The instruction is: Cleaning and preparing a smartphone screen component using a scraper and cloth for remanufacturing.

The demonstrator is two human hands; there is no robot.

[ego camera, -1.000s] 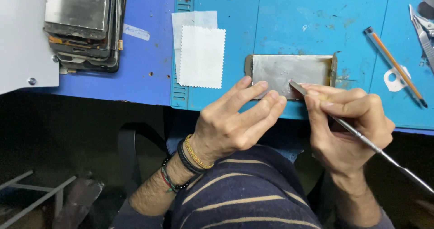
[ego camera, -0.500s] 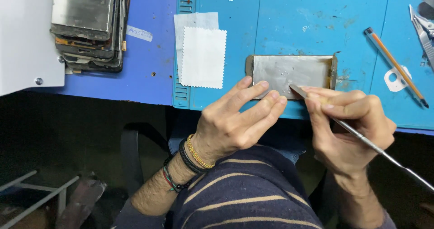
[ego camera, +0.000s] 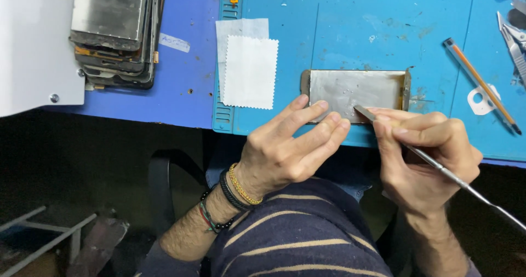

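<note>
A flat silvery phone panel (ego camera: 350, 91) with a gold frame lies on the blue work mat (ego camera: 383, 30) near its front edge. My left hand (ego camera: 290, 145) rests its fingertips on the panel's near left edge and holds it down. My right hand (ego camera: 422, 151) grips a thin metal spudger (ego camera: 438, 165). Its flat tip touches the panel's near edge at the middle. The tool's long handle runs out past my wrist to the lower right.
Two white cloth squares (ego camera: 247, 69) lie left of the panel. A stack of phone screens (ego camera: 115, 30) sits at the far left beside a white sheet (ego camera: 33, 47). A pencil-like tool (ego camera: 482, 85), a white tab and tweezers (ego camera: 515, 41) lie at the right.
Both hands stay in place on the panel. The spudger tip has shifted only slightly along the near edge.
</note>
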